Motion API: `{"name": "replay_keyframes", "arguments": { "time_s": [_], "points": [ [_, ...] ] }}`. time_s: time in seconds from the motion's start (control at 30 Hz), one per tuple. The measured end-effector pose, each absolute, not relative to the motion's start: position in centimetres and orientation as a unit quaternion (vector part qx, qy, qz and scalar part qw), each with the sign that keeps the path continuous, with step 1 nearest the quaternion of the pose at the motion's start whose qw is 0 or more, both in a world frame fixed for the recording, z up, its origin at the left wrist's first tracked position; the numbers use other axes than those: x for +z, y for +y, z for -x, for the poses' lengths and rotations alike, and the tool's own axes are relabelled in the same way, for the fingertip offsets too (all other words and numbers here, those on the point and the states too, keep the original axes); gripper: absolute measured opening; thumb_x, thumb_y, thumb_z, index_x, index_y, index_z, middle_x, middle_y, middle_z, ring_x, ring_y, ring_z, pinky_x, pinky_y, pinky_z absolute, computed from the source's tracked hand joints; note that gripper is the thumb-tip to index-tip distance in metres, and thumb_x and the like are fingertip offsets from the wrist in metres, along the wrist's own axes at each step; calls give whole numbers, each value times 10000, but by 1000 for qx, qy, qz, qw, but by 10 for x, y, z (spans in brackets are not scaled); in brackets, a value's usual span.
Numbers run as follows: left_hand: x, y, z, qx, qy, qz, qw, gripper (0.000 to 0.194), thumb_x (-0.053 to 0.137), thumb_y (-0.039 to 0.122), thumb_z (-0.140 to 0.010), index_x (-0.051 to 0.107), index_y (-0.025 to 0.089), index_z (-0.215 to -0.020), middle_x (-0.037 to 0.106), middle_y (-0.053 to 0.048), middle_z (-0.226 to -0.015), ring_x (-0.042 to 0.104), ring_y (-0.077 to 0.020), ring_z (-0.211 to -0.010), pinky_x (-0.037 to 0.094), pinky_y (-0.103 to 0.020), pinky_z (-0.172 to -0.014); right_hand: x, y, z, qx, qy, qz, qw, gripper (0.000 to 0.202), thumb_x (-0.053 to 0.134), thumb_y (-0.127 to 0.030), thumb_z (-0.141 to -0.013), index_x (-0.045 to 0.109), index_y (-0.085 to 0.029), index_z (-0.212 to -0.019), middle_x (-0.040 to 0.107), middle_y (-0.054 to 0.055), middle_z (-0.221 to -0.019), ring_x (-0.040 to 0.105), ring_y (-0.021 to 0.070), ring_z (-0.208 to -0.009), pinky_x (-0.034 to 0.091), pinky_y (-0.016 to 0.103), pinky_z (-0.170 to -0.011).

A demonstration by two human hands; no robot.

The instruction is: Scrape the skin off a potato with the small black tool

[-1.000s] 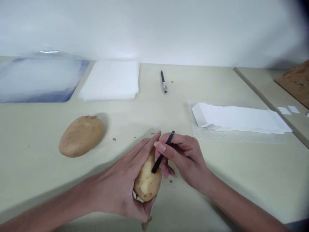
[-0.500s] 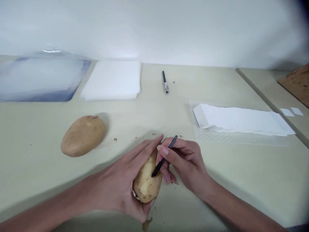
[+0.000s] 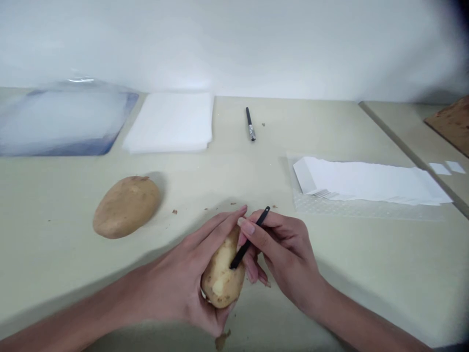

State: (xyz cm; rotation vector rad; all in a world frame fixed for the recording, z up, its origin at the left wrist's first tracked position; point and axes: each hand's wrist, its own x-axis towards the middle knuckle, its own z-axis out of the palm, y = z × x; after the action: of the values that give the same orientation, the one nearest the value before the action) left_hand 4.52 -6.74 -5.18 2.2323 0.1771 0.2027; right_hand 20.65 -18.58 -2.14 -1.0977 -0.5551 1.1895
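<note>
My left hand is wrapped round a partly peeled potato, its pale flesh showing on the upper side. Between the thumb and fingers of my right hand is a slim black tool with a small hole in its upper end. Its lower tip touches the potato's bare patch; the tip's shape cannot be made out. A second potato, unpeeled, lies to the left on the table. Below my left hand is a brown scrap of peel.
Toward the back of the table lie a stack of white sheets, a black pen-like tool and a blue-edged plastic packet. At right, white paper slips lie fanned on clear plastic. Small peel crumbs dot the middle.
Very little differs. The fingers of my right hand have shifted slightly around the black tool, while its tip stays at the same spot on the potato.
</note>
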Motion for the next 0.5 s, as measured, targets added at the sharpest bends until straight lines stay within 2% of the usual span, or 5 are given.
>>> {"name": "replay_keyframes", "arguments": {
  "time_s": [0.1,0.3,0.5],
  "points": [
    [-50,-68,-45,67,74,-898,428,1350,866,290,-605,-3,437,-1628,223,0,-1718,392,-302,-1524,476,-384,-1190,-21,-186,-206,526,-232,490,655,283,678,-329,-982,634,-148,-769,573,-30,-485,513,62,-372,397,134,-368],
    [-49,-70,-42,63,89,-900,423,1365,878,288,-590,14,400,-1640,237,-11,-1714,371,-299,-1536,476,-367,-1190,-21,-188,-206,516,-243,509,645,290,662,-343,-993,625,-155,-776,560,-40,-476,498,59,-361,380,130,-359],
    [-50,-69,-44,94,67,-898,425,1349,856,252,-588,29,390,-1644,260,-25,-1704,396,-310,-1518,464,-378,-1200,-21,-190,-207,509,-281,490,649,282,634,-330,-1014,624,-153,-794,572,-37,-512,549,66,-396,413,126,-373]
  ]
}}
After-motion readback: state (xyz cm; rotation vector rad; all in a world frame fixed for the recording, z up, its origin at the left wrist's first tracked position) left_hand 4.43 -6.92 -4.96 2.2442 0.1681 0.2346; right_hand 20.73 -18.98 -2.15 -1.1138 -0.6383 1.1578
